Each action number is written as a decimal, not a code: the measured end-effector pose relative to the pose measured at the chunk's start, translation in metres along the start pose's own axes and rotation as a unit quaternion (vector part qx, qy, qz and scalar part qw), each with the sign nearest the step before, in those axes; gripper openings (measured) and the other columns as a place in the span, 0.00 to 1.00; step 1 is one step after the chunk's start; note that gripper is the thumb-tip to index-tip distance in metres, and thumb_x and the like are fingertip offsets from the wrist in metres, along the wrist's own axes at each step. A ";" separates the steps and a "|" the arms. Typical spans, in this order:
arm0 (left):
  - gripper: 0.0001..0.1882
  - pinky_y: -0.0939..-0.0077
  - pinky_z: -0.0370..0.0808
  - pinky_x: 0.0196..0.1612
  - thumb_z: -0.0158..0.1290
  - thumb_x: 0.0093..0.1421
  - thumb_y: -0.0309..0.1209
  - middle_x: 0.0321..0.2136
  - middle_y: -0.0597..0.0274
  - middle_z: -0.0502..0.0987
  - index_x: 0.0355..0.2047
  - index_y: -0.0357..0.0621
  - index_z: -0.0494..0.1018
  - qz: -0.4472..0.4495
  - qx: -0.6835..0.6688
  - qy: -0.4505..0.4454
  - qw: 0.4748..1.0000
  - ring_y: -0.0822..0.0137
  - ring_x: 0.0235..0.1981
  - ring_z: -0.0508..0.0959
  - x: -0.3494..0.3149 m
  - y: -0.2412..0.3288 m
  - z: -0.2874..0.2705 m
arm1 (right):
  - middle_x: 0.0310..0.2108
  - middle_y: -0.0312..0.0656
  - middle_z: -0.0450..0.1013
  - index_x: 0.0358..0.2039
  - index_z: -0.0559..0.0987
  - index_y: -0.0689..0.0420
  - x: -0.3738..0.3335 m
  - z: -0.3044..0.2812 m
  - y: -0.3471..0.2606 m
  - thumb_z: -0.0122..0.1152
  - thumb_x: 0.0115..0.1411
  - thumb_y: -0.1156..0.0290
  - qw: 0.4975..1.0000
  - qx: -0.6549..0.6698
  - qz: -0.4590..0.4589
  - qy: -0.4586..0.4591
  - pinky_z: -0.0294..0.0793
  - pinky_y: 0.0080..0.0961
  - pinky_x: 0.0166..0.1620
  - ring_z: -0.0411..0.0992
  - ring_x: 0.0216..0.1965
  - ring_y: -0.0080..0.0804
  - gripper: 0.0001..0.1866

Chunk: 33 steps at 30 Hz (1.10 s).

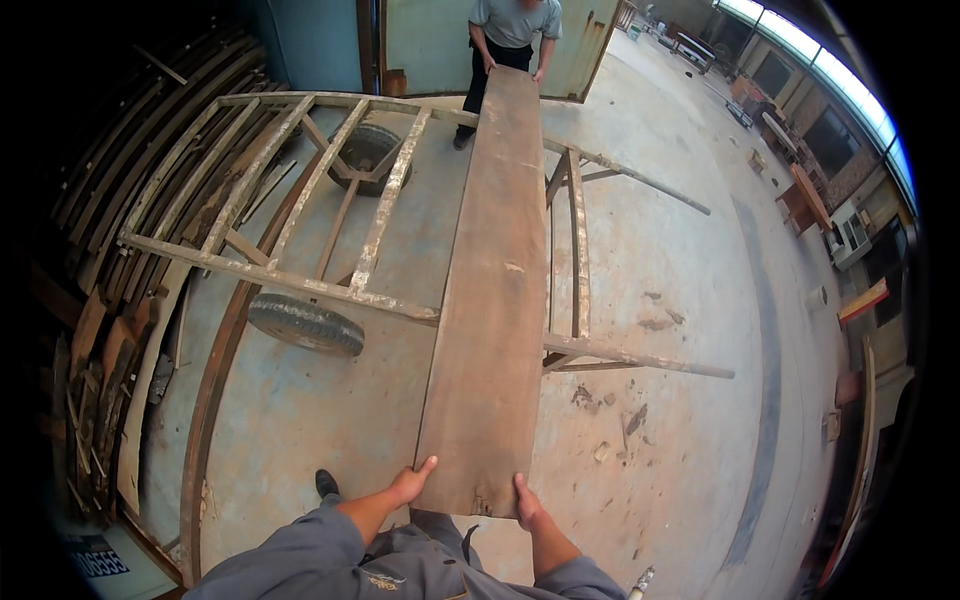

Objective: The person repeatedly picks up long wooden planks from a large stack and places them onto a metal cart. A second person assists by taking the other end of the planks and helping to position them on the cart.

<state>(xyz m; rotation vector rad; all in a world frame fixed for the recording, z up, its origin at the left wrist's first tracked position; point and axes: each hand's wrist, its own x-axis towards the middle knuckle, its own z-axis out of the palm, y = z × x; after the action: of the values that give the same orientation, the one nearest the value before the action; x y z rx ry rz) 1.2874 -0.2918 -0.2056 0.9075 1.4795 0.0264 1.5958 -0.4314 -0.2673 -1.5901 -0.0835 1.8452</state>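
Head view showed the plank (492, 280) over the cart (391, 200); left grip (408, 484) and right grip (529, 504), partly curled, held its near end; if the co-worker (512, 24) lowered unevenly, it could twist and slip.

Cart frame (391, 200) blocks below plank (490, 290); above is free.

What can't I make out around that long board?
In the head view:
Most fingers of the left hand and right hand: hidden under the board.
Part of the cart frame: covered by the board.
Other person: head mostly cut off by top edge.
Wood pile: left side lost in darkness.
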 end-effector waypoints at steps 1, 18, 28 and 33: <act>0.57 0.63 0.70 0.64 0.47 0.62 0.73 0.59 0.33 0.74 0.62 0.20 0.67 0.000 -0.006 0.000 1.000 0.48 0.63 0.74 -0.003 0.003 0.000 | 0.74 0.51 0.57 0.73 0.56 0.66 0.000 -0.001 0.002 0.45 0.68 0.30 1.000 0.003 0.007 0.000 0.48 0.40 0.75 0.54 0.74 0.44 0.52; 0.57 0.61 0.70 0.64 0.46 0.63 0.72 0.62 0.36 0.72 0.65 0.21 0.63 -0.001 -0.061 -0.056 0.997 0.49 0.63 0.73 0.051 -0.045 -0.024 | 0.71 0.51 0.61 0.72 0.60 0.66 0.042 0.015 0.027 0.47 0.67 0.30 0.998 -0.058 -0.002 0.014 0.52 0.39 0.74 0.58 0.72 0.42 0.51; 0.59 0.60 0.68 0.66 0.48 0.62 0.72 0.64 0.37 0.69 0.66 0.21 0.61 -0.040 -0.075 -0.089 0.992 0.50 0.66 0.70 0.019 -0.009 -0.036 | 0.71 0.54 0.62 0.70 0.62 0.71 0.016 0.024 0.016 0.54 0.65 0.32 0.996 -0.077 -0.033 0.029 0.53 0.39 0.73 0.59 0.72 0.44 0.53; 0.59 0.59 0.63 0.69 0.48 0.62 0.72 0.65 0.37 0.68 0.67 0.19 0.59 -0.024 -0.028 -0.106 0.994 0.51 0.68 0.67 0.013 -0.009 -0.052 | 0.64 0.57 0.70 0.65 0.68 0.73 0.005 0.034 0.015 0.58 0.63 0.33 0.982 -0.157 -0.045 0.094 0.61 0.38 0.69 0.66 0.67 0.45 0.51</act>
<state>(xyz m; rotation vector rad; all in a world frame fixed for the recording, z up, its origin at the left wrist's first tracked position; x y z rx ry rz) 1.2409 -0.2656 -0.2124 0.8039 1.2953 -0.0617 1.5588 -0.4269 -0.2704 -1.9350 -0.3716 1.6645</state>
